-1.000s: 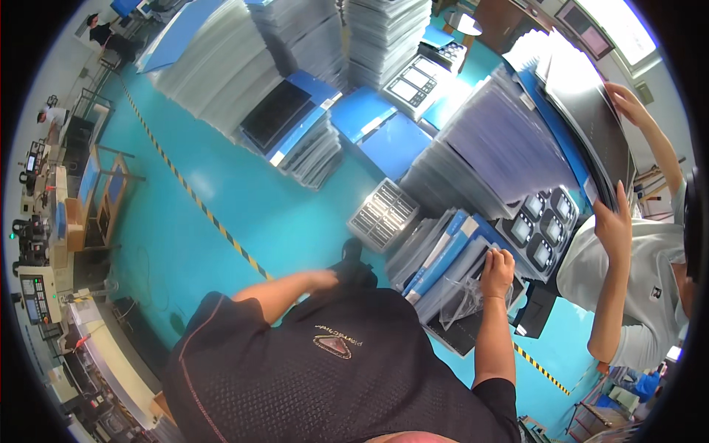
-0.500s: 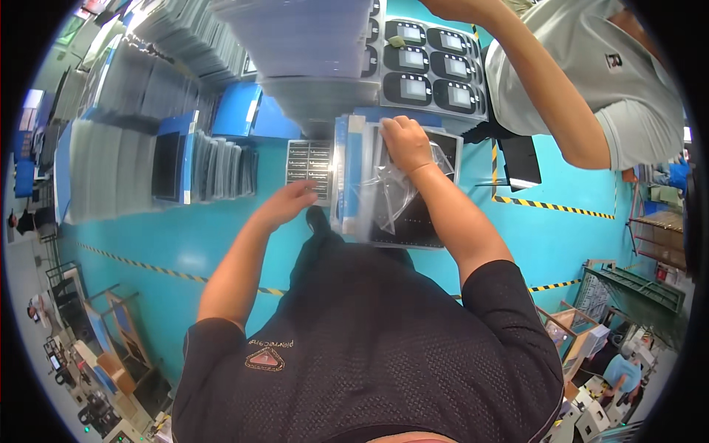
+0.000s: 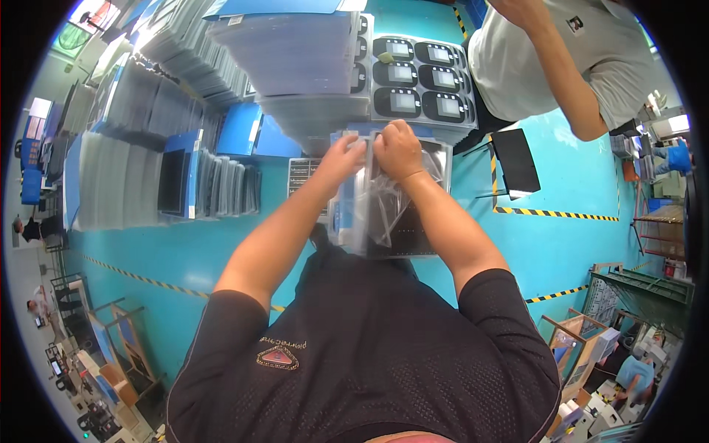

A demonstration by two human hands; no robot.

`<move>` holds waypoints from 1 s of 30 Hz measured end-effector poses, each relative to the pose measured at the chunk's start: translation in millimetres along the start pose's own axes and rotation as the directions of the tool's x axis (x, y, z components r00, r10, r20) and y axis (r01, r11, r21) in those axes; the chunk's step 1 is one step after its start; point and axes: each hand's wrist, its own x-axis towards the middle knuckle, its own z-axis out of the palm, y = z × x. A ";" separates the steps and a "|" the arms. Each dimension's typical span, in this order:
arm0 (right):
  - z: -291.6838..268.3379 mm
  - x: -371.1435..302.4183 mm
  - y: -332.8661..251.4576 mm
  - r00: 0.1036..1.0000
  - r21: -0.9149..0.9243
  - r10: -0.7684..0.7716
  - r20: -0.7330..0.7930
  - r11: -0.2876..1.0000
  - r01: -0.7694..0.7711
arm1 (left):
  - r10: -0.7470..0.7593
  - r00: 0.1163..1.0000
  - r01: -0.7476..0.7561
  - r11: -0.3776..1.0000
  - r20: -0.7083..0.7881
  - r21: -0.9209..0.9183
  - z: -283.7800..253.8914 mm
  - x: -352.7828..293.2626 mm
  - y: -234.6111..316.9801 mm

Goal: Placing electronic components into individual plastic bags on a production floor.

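Note:
My left hand (image 3: pixel 343 164) and my right hand (image 3: pixel 399 151) are side by side at the far end of a pile in front of me. Both have their fingers closed on the edge of a clear plastic sleeve (image 3: pixel 362 214). Under and left of it shows a blue folder (image 3: pixel 342 220), partly covered. To the right, beneath my right forearm, lies a black panel sheet (image 3: pixel 413 240) with crumpled clear film (image 3: pixel 388 214) over it. A sheet of black labels (image 3: pixel 299 173) sticks out on the left, partly behind my left forearm.
Tall stacks of clear sheets (image 3: pixel 295 55) rise ahead, and more sleeves (image 3: pixel 118 181) stand at left. Beside them is a stack of black-framed panels (image 3: pixel 421 81). A co-worker in a grey shirt (image 3: pixel 546 59) stands at far right, near a black board (image 3: pixel 517 162).
My left hand has moved right and forward from the label sheet to the sleeve edge beside my right hand. The right hand has shifted slightly left. The view has tilted a little.

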 end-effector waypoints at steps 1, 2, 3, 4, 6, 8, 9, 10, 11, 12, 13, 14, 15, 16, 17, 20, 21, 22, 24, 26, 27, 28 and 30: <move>-6.6 5.5 -8.6 0.998 0.060 -0.056 -0.042 0.996 0.059 | -0.058 0.992 0.086 0.956 0.108 -0.279 4.1 4.2 1.8; -14.9 11.2 -18.4 0.998 0.058 -0.053 -0.041 0.997 0.055 | -0.084 0.970 0.195 0.829 0.228 -0.524 9.3 4.4 6.4; -24.2 15.7 -28.6 0.987 0.039 -0.139 -0.086 0.989 0.143 | 0.010 0.979 0.114 0.797 0.202 -0.593 16.3 3.0 9.9; -33.6 20.9 -34.5 0.966 0.007 -0.223 -0.134 0.974 0.226 | 0.013 0.977 0.118 0.800 0.214 -0.588 17.3 5.8 10.7; -42.1 26.8 -35.9 0.963 -0.029 -0.249 -0.105 0.969 0.247 | -0.005 0.990 0.072 0.877 0.142 -0.475 13.6 12.6 12.6; -47.5 30.6 -39.2 0.929 0.008 -0.363 0.069 0.932 0.363 | -0.019 1.000 0.008 0.878 -0.018 -0.479 7.5 29.2 1.4; -48.9 27.1 -45.2 0.908 0.062 -0.402 0.116 0.916 0.397 | -0.038 0.993 -0.016 0.896 -0.112 -0.443 -8.7 41.0 -8.4; -56.2 23.7 -55.8 0.866 0.167 -0.467 0.181 0.882 0.441 | -0.040 0.985 -0.038 0.895 -0.165 -0.444 -38.9 48.4 -24.9; -69.5 13.8 -59.4 0.863 0.215 -0.448 0.232 0.889 0.404 | -0.129 0.980 0.011 0.791 -0.150 -0.611 -60.8 45.5 -22.7; -83.9 10.0 -78.5 0.836 0.308 -0.479 0.267 0.865 0.396 | -0.219 0.968 0.068 0.701 -0.124 -0.709 -132.0 50.8 -68.9; -109.2 -1.5 -74.3 0.842 0.367 -0.439 0.314 0.874 0.319 | -0.363 0.914 0.104 0.643 -0.183 -0.758 -151.6 42.9 -72.4; -132.8 -3.0 -78.9 0.826 0.471 -0.451 0.339 0.841 0.266 | -0.361 0.883 -0.053 0.557 -0.299 -0.829 -208.2 21.3 -114.6; -159.4 -3.5 -66.3 0.848 0.504 -0.287 0.445 0.863 0.028 | -0.443 0.837 -0.091 0.466 -0.321 -0.880 -245.7 -1.3 -136.4; -185.4 -6.9 -46.3 0.827 0.487 -0.107 0.552 0.846 -0.216 | -0.571 0.693 -0.119 0.511 -0.440 -0.851 -264.8 -22.0 -146.1; -192.0 -1.7 -27.2 0.845 0.483 0.065 0.531 0.796 -0.365 | -0.580 0.557 -0.100 0.664 -0.594 -0.741 -324.9 -67.5 -187.4; -167.2 15.9 12.2 0.798 0.176 0.441 0.410 0.820 -0.544 | -0.533 0.568 -0.175 0.667 -0.627 -0.725 -388.2 -143.5 -226.1; -141.9 18.0 9.2 0.866 0.084 0.403 0.297 0.892 -0.444 | -0.542 0.574 -0.164 0.658 -0.614 -0.735 -386.6 -148.1 -224.9; -108.4 17.5 2.1 0.923 -0.023 0.337 0.188 0.941 -0.338 | -0.482 0.603 -0.143 0.719 -0.636 -0.680 -382.4 -150.4 -222.6; -42.6 13.6 -4.7 0.970 -0.117 0.094 0.223 0.991 -0.069 | -0.423 0.606 -0.144 0.774 -0.674 -0.616 -391.1 -164.1 -229.8; -3.6 7.5 -14.0 0.934 -0.175 0.128 0.334 0.982 -0.072 | -0.224 0.643 0.127 0.974 -0.733 -0.186 -396.6 -171.6 -237.8; 6.0 0.7 -9.3 0.928 -0.184 0.130 0.349 0.981 -0.068 | -0.261 0.690 0.188 0.965 -0.675 -0.182 -389.4 -167.9 -235.7; 16.7 0.0 -7.9 0.922 -0.147 0.105 0.372 0.988 -0.053 | -0.254 0.673 0.261 0.960 -0.695 -0.098 -397.1 -176.2 -242.2; 18.5 8.0 -24.0 0.894 -0.149 0.079 0.442 0.989 -0.014 | -0.023 0.675 0.292 0.926 -0.737 0.239 -411.2 -185.4 -269.3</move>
